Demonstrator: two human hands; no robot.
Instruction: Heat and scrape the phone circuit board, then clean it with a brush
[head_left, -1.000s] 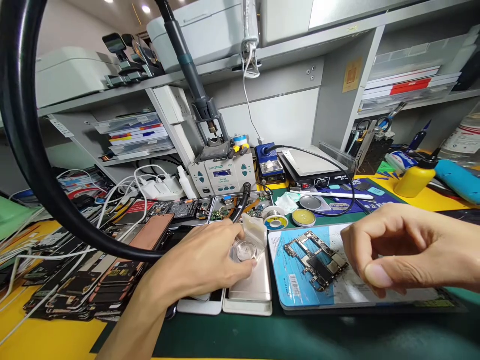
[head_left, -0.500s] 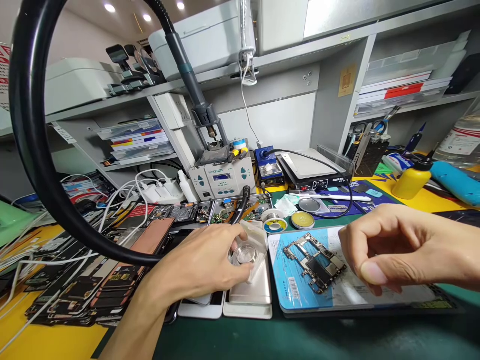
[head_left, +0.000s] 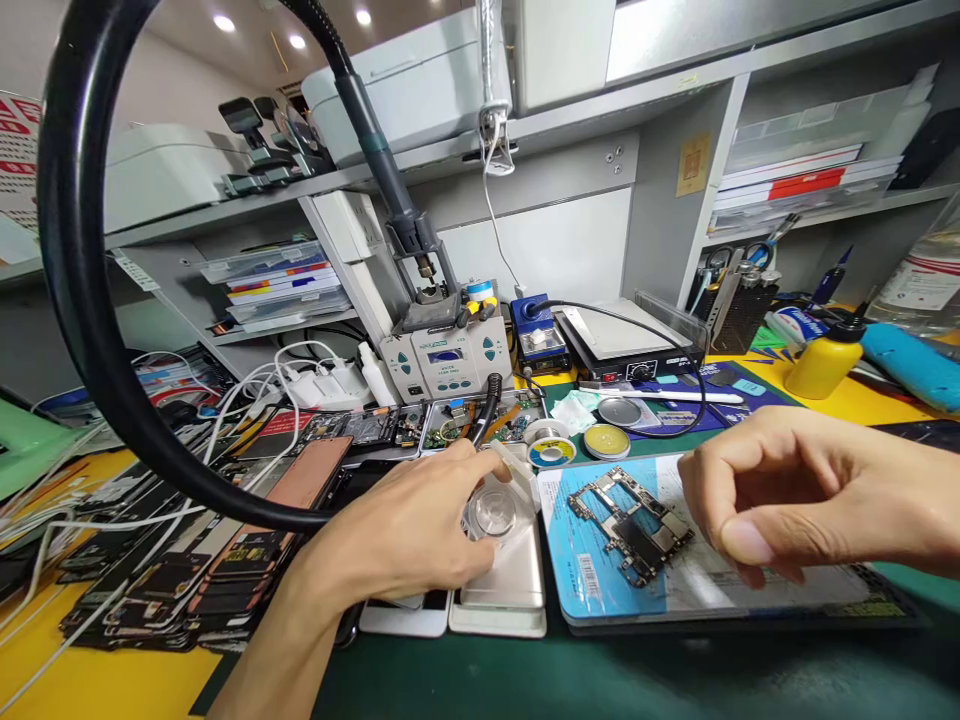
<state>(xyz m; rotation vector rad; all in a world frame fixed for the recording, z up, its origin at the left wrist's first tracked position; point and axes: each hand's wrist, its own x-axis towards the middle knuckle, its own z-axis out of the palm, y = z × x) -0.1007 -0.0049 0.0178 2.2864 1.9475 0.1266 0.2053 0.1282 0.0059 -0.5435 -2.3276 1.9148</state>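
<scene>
My left hand (head_left: 420,515) grips a small clear plastic case (head_left: 496,512) with a round well and a raised flap, its thumb and fingers at the sides. Below the case lies a gold phone shell (head_left: 514,580) on top of a white one. My right hand (head_left: 810,500) hovers over the right part of a blue and white pad (head_left: 574,560), with thumb and index finger pressed together. Whatever may be between those fingertips is too small or hidden to see. A bare phone logic board (head_left: 641,535) rests on the pad, left of that hand.
Stacked phone parts (head_left: 240,570) and white cables fill the left side. A thick black hose (head_left: 67,250) loops in front. Behind stand a hot-air station (head_left: 446,360), a solder spool (head_left: 551,450), an open tin of yellowish paste (head_left: 606,441), a heating plate (head_left: 630,340) and a yellow bottle (head_left: 825,355).
My left hand has shifted very slightly, and the clear case's flap stands a little more upright. My right hand stays almost where it was. The view has turned slightly.
</scene>
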